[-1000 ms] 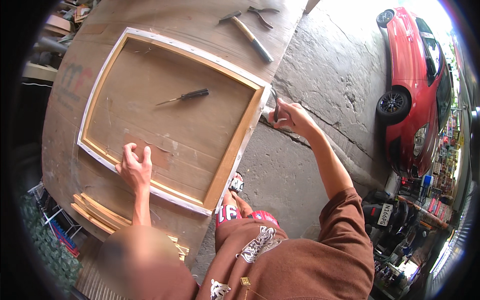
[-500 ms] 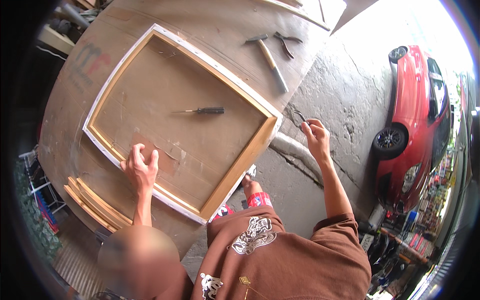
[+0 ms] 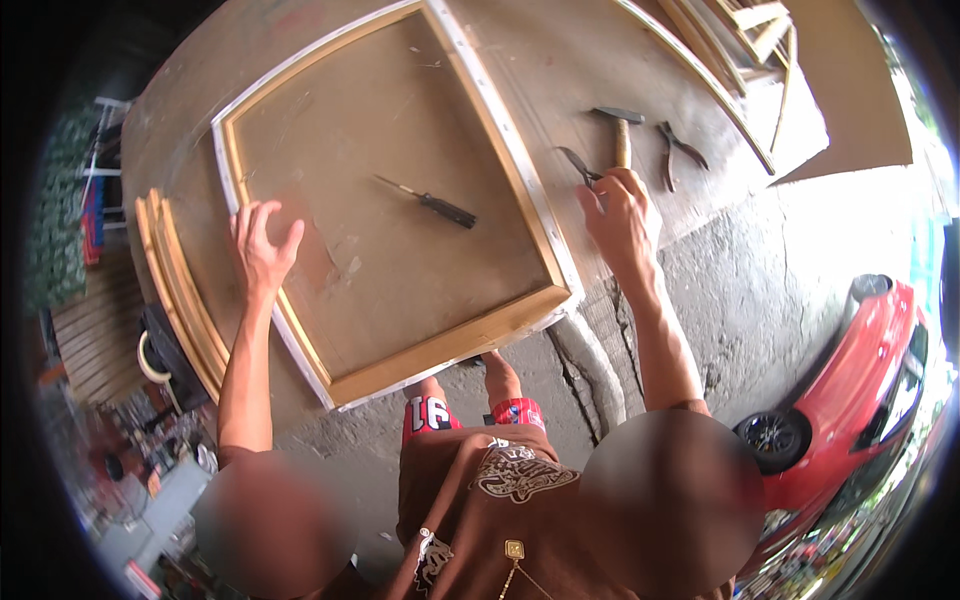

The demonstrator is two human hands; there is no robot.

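A wooden stretcher frame (image 3: 455, 340) with white cloth edges lies on the brown cardboard-covered table. My left hand (image 3: 262, 248) rests at the frame's left rail, fingers bent and apart, with nothing seen in it. Inside the frame lies a black-handled screwdriver (image 3: 446, 209). Beyond the right rail, my right hand (image 3: 625, 222) is closed on a small dark hand tool (image 3: 577, 164), whose pointed end sticks out past the fingers; its exact kind is unclear. That hand covers the lower handle of a hammer (image 3: 619, 115). Pliers (image 3: 674, 158) lie just right of the hammer.
Wooden strips (image 3: 180, 285) are stacked at the table's left edge. More frame pieces (image 3: 720, 45) lie at the far right. A red car (image 3: 850, 385) stands on the concrete floor (image 3: 745, 285) to the right. Tools and clutter fill the lower left.
My right hand has carried the dark tool from beyond the table's edge to beside the hammer. My left hand stays at the left rail. The whole view has turned.
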